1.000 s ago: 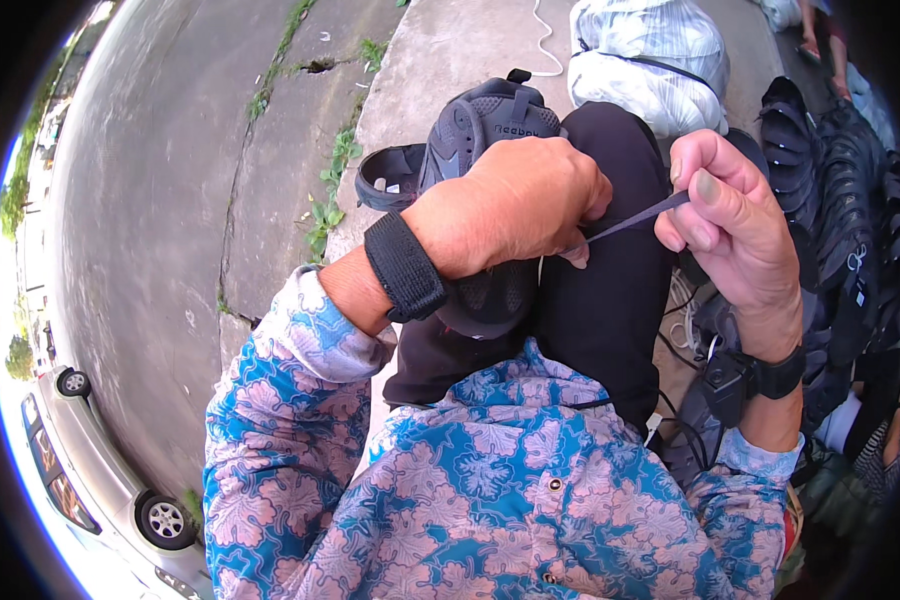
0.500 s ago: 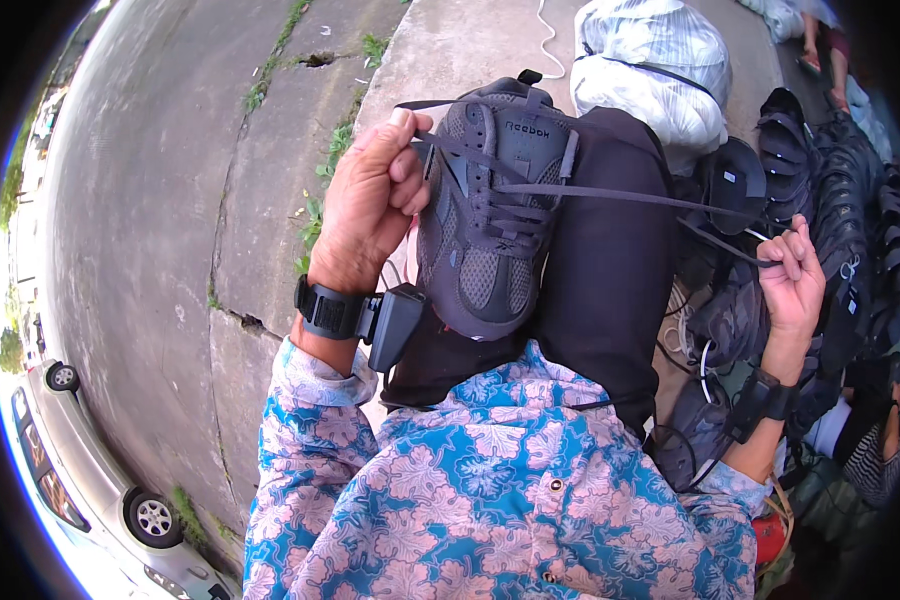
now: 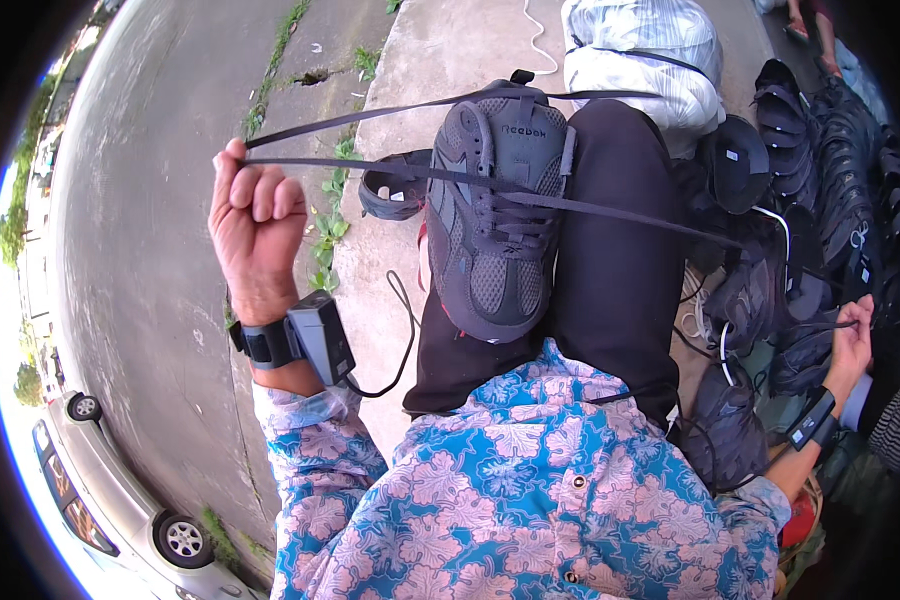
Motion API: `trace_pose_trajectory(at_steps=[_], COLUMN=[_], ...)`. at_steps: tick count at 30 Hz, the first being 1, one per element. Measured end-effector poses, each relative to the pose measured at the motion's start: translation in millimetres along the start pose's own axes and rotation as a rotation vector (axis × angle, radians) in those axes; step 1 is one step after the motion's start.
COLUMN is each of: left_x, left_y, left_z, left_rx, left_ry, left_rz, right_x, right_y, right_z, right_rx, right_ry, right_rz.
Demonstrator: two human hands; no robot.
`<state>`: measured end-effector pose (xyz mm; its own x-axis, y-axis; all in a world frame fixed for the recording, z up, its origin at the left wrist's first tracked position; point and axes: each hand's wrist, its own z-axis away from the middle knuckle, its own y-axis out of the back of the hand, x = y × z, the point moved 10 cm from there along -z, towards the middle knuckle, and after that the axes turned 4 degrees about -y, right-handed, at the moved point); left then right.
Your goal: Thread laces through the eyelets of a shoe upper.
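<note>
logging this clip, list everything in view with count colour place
sneaker: 1, dark grey, on lap
shoelace: 1, dark grey, across sneaker
plastic-wrapped bundle: 1, white, beyond knees
shoes and parts: many, dark, mostly right
car: 1, silver, lower left
cords: several, white or black, scattered
weeds: several, green, pavement cracks
another person's legs: 2, bare, top right
wrist devices: 2, black, wrists
shirt: 1, floral blue-pink, torso
trousers: 1, black, legs
left hand: 1, bare, left
right hand: 1, bare, right
</note>
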<state>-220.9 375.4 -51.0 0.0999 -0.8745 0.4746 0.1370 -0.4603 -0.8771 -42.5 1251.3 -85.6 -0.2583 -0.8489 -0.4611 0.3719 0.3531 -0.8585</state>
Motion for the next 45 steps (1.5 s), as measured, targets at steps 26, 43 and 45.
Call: trace_pose_trajectory(at_steps=[26,43,45], left_x=[367.7,61.5,48.2], left_y=[99.8,20.0,16.4], left_z=[185.4,59.7,56.8], left_rx=[0.985,0.212,0.161], left_ry=[-0.653,0.125,0.138], left_rz=[-0.611,-1.126,-1.143], right_x=[452.1,476.2,477.8], right_y=[-314.7,-320.5,-320.2], right_z=[97.8,124.0,124.6], right_rx=[-1.024,-1.176,-1.177], right_ry=[0.548,0.748,0.78], right_rz=[1.571,1.953,1.916])
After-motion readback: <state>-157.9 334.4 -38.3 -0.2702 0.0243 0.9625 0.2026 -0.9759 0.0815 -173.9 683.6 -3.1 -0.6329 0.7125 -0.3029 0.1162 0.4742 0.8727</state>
